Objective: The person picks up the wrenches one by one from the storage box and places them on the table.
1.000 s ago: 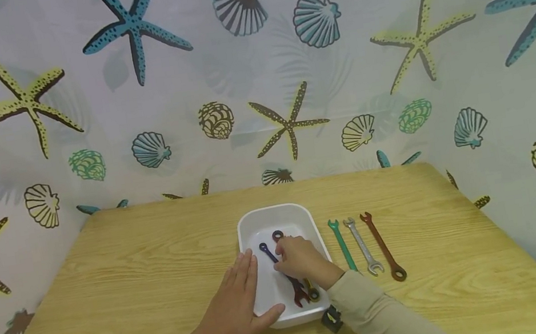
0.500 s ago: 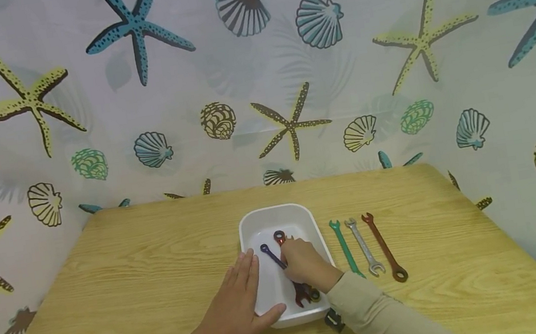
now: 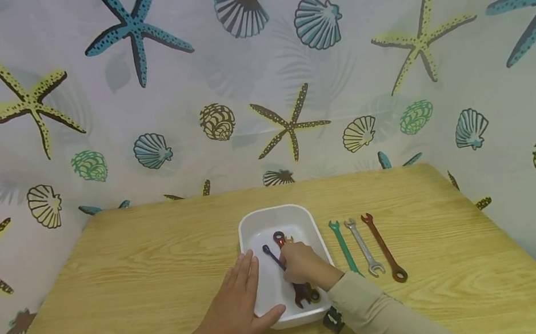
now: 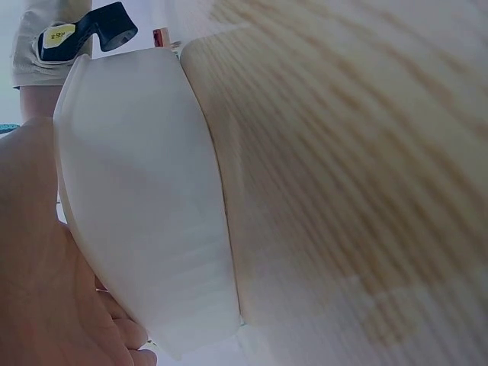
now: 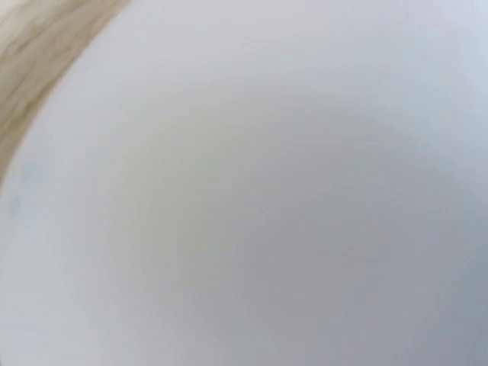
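A white tray (image 3: 291,321) on the table holds several combination wrenches. My left hand (image 3: 232,311) lies along its left rim, fingers straight and together, thumb pointing toward the front rim. The left wrist view shows this hand (image 4: 53,282) against the tray's outer wall (image 4: 145,191). Inside the tray, my right hand (image 3: 305,262) has its fingers curled round a dark blue wrench (image 3: 272,256), whose ring end sticks out at the upper left. Beside it show a red wrench's ring end (image 3: 279,237) and a gold ring end (image 3: 314,295). The hand hides the middles.
Right of the tray, a green wrench (image 3: 345,248), a silver wrench (image 3: 365,249) and a reddish-brown wrench (image 3: 384,248) lie side by side on the wooden table (image 3: 158,264). A shell-patterned curtain (image 3: 212,71) stands behind. White tray wall (image 5: 229,191) fills the right wrist view, blurred.
My right fingers have closed lower round the dark blue wrench, and its ring end has turned and shifted slightly right. The left hand and the wrenches on the table stay put.
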Tool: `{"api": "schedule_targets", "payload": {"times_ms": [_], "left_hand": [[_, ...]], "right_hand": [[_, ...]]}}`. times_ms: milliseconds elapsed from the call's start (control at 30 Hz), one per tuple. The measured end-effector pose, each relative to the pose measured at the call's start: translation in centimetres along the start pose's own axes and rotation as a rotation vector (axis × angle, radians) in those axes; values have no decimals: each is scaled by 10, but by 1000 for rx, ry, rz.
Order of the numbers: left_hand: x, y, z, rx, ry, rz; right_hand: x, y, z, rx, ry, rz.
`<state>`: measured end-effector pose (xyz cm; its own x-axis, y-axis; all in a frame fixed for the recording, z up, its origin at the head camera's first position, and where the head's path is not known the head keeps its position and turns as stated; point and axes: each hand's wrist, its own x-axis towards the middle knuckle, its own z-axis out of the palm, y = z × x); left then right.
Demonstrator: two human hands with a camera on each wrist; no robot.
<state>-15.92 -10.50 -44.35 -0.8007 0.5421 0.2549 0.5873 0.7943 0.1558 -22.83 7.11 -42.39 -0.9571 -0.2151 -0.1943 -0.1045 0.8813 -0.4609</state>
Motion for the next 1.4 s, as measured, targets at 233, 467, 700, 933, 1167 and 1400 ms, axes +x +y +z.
{"api": "schedule_targets", "payload": {"times_ms": [233,467,700,933,1167,1400], "left_hand": [[0,0,1,-7,8,5],[0,-1,2,-15,-13,-2],[0,-1,2,-11,-24,-15],[0,-1,2,-6,-23,-10],[1,-1,2,-14,-30,-16],[1,0,1,-22,-27,-27]], "right_hand": [[-1,0,-2,1,-6,0],[1,2,2,11,4,-12],[1,4,1,50,-8,-36],[0,5,-2,121,11,-68],[-2,9,-4,166,27,-69],[-4,11,-15,240,21,-89]]}}
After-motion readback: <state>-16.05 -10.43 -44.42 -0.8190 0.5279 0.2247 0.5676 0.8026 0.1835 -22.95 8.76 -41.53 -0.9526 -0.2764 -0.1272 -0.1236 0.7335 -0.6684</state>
